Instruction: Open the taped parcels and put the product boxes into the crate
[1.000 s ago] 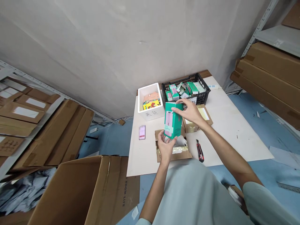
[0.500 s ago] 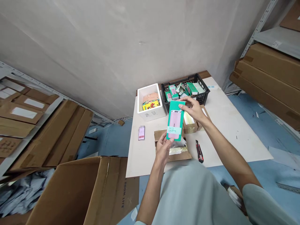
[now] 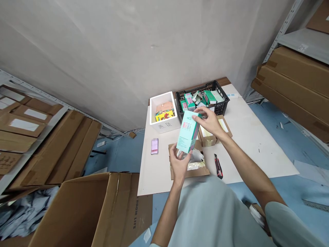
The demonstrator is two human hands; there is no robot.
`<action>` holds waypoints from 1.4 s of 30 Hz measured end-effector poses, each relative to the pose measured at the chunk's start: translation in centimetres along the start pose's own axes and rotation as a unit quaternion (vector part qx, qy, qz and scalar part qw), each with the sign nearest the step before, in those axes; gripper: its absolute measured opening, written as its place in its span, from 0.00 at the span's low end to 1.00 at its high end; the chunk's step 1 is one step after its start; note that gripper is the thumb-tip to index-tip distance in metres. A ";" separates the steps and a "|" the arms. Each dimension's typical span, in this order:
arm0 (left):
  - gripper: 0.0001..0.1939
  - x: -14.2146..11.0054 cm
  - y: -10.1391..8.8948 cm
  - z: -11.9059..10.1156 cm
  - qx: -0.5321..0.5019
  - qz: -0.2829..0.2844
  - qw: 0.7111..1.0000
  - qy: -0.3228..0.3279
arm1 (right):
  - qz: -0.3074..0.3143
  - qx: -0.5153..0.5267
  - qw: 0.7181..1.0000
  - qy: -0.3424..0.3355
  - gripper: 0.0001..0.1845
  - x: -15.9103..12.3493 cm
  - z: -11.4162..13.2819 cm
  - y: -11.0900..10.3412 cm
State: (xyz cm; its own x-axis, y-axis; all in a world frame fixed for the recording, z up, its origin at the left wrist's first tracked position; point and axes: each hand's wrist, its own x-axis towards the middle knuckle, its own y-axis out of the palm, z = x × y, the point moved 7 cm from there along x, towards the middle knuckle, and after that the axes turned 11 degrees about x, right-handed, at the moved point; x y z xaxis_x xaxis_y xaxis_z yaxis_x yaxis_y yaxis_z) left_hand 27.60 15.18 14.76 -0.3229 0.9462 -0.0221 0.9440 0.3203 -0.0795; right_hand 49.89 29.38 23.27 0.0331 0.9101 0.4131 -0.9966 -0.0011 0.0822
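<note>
A green and pink product box (image 3: 186, 132) is held tilted between my two hands, its pale printed face and one side showing. My left hand (image 3: 180, 163) grips its lower end. Round the upper end close the fingers of my right hand (image 3: 208, 120). Below the box lies an opened cardboard carton (image 3: 190, 173) with clear plastic in it. To the right of that carton rests a box cutter (image 3: 218, 166) with a black and red handle.
At the table's back stand a white foam box (image 3: 167, 127) with packets and a black crate (image 3: 223, 107) of green boxes. A phone (image 3: 154, 146) lies on the left, closed cartons (image 3: 208, 139) behind the opened one. A large open carton (image 3: 123, 206) stands left of the table.
My hands have turned the product box over from its pink front to its pale printed face. It stays over the opened carton, slightly further left.
</note>
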 end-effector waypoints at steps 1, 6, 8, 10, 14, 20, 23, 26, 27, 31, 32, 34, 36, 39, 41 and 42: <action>0.39 -0.1 0.0 0.3 -0.008 0.009 1.000 -0.006 | -0.002 0.008 1.000 -0.002 0.17 0.1 -0.1 -0.1; 0.33 -0.3 0.2 3.0 -0.110 0.105 0.979 -0.132 | 0.000 0.040 0.999 0.006 0.17 0.1 -0.9 -0.8; 0.32 -0.5 0.6 4.0 -0.166 0.167 0.952 -0.198 | 0.006 0.055 0.998 0.015 0.18 0.0 -1.1 -0.8; 0.29 -0.8 0.9 4.6 -0.197 0.208 0.928 -0.238 | 0.017 0.068 0.997 0.026 0.19 -0.2 -1.3 -0.7; 0.28 -0.9 0.8 5.2 -0.217 0.200 0.921 -0.255 | 0.038 0.083 0.995 0.042 0.21 -0.4 -1.6 -0.3; 0.34 -0.7 1.1 4.6 -0.192 0.148 0.946 -0.214 | 0.059 0.078 0.993 0.073 0.24 -0.3 -1.4 0.1; 0.37 -0.3 1.1 3.8 -0.117 0.073 0.978 -0.154 | 0.051 0.049 0.994 0.077 0.27 -0.2 -1.3 0.2; 0.41 -0.2 1.3 2.5 -0.060 0.004 0.995 -0.083 | 0.031 0.042 0.996 0.070 0.29 0.3 -1.6 0.1; 0.42 -0.2 1.5 2.2 -0.055 -0.006 0.996 -0.068 | 0.024 0.040 0.997 0.064 0.29 0.5 -1.6 0.0; 0.40 -0.2 1.5 2.0 -0.047 -0.022 0.997 -0.059 | 0.024 0.035 0.998 0.048 0.25 1.0 -1.9 -0.3; 0.37 -0.1 1.3 2.1 -0.045 -0.028 0.996 -0.066 | 0.031 0.037 0.998 0.050 0.24 1.0 -1.8 -0.2; 0.32 0.4 0.7 2.4 -0.056 -0.038 0.994 -0.081 | 0.045 0.045 0.997 0.052 0.23 0.7 -1.4 -0.1; 0.30 1.2 0.3 2.7 -0.088 -0.034 0.991 -0.099 | 0.053 0.050 0.996 0.043 0.21 0.0 -0.5 0.1; 0.29 3.2 -0.3 2.8 -0.139 -0.031 0.981 -0.129 | 0.058 0.038 0.998 0.000 0.16 -1.9 1.7 0.5; 0.29 4.7 -0.8 2.7 -0.165 -0.037 0.975 -0.145 | 0.059 0.011 0.997 -0.049 0.12 -3.8 3.4 0.7; 0.28 5.5 -1.0 2.6 -0.176 -0.039 0.972 -0.152 | 0.059 -0.009 0.995 -0.076 0.11 -4.9 4.1 0.8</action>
State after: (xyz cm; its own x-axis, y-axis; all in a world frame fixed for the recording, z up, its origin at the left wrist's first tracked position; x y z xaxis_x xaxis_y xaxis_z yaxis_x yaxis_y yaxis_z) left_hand 24.74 19.93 12.15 -0.3488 0.8785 -0.3266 0.8637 0.4365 0.2518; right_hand 49.21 23.23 25.07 -0.0749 0.8309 0.5513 -0.9953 -0.0962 0.0098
